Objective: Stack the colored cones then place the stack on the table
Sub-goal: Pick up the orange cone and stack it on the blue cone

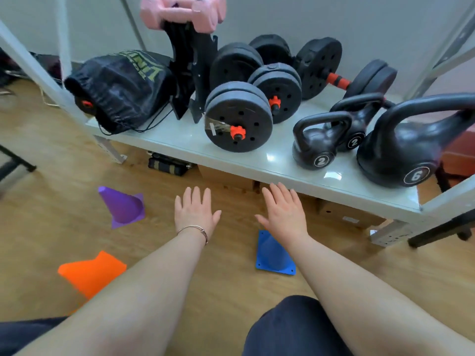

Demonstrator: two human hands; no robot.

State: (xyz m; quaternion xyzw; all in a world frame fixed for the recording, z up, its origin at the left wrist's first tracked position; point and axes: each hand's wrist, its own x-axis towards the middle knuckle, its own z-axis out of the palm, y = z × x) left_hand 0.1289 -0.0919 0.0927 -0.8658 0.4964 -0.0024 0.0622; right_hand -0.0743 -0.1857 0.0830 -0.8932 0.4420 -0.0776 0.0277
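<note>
We're in a home gym corner: black dumbbells (239, 116) and kettlebells (408, 147) crowd a low white desk (180, 142), pink dumbbells (182, 11) sit up top, and training cones (123, 206) dot the wooden floor (64, 160).

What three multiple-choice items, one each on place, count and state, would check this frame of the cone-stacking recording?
1. Where do the cones lie?
A. on the table
B. on the floor
C. in the bag

2. How many cones show?
A. two
B. three
C. five

3. How are the hands?
A. open, holding nothing
B. each gripping a cone
C. lifting a kettlebell

Key: 1 B, the purple cone, orange cone and blue cone rest on wood floor, below the table. 2 B, those three alone. 3 A, left hand and right hand are spread flat.
</note>
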